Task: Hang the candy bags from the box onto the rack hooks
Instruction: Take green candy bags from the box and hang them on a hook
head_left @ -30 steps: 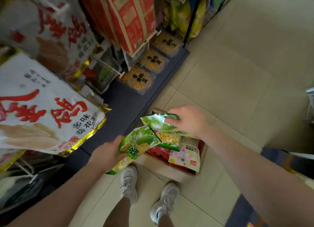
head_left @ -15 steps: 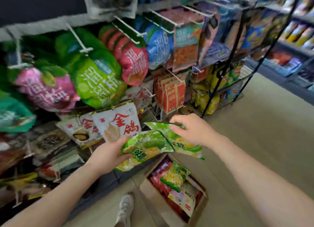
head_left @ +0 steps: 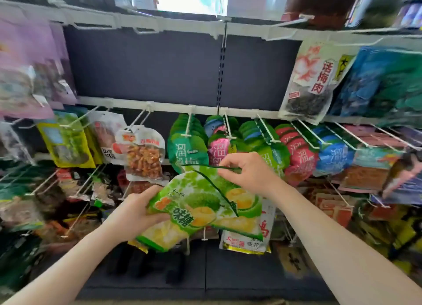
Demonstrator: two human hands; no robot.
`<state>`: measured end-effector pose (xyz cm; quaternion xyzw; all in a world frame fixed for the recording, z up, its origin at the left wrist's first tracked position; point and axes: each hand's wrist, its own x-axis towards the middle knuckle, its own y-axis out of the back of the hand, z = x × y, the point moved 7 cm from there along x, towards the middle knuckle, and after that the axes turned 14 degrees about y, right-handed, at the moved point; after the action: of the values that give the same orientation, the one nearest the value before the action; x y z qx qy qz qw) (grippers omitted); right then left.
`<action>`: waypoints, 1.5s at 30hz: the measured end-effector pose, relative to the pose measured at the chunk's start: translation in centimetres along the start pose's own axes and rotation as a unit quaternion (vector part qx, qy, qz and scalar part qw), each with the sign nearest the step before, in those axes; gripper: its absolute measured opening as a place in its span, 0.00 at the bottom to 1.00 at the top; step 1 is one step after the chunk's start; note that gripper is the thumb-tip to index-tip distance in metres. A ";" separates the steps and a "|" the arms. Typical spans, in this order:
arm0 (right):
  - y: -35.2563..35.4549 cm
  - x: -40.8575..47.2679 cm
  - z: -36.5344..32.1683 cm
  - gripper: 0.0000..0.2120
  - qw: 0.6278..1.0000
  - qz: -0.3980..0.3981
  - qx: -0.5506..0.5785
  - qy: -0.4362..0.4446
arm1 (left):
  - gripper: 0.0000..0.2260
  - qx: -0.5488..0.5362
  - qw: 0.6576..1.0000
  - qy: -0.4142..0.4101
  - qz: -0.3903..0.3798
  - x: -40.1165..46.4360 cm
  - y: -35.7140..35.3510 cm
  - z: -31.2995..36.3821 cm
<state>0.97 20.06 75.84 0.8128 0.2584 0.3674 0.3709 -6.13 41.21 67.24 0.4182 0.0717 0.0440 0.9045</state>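
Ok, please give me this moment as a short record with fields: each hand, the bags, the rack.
left hand: left hand grips the lower green durian-print candy bags
right hand: right hand pinches the top edge of one green bag
bags: held before the rack, on no hook yet
rack: white wire rack hooks, many carrying hung snack packets
box: not in view

Two bare forearms reach in from the near edge, no sleeves, watch or rings visible. The left hand (head_left: 134,215) and right hand (head_left: 247,172) wear no gloves.
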 end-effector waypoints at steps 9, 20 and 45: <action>-1.6 13.8 -7.4 0.06 0.987 0.138 0.001 0.080 | 0.18 -0.170 0.977 0.035 0.124 0.8 14.9 -9.0; -7.7 35.0 -17.9 0.07 0.965 0.244 -0.007 0.092 | 0.29 -0.224 0.964 -0.057 0.131 5.7 32.9 -18.6; -10.6 47.9 -16.9 0.07 0.970 0.222 0.102 0.011 | 0.18 -0.244 0.964 -0.054 0.091 13.3 38.5 -23.6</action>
<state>14.70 66.49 94.57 0.8791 0.1119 0.4214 0.1926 2.27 85.67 80.29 0.1914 -0.0290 0.1197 0.9738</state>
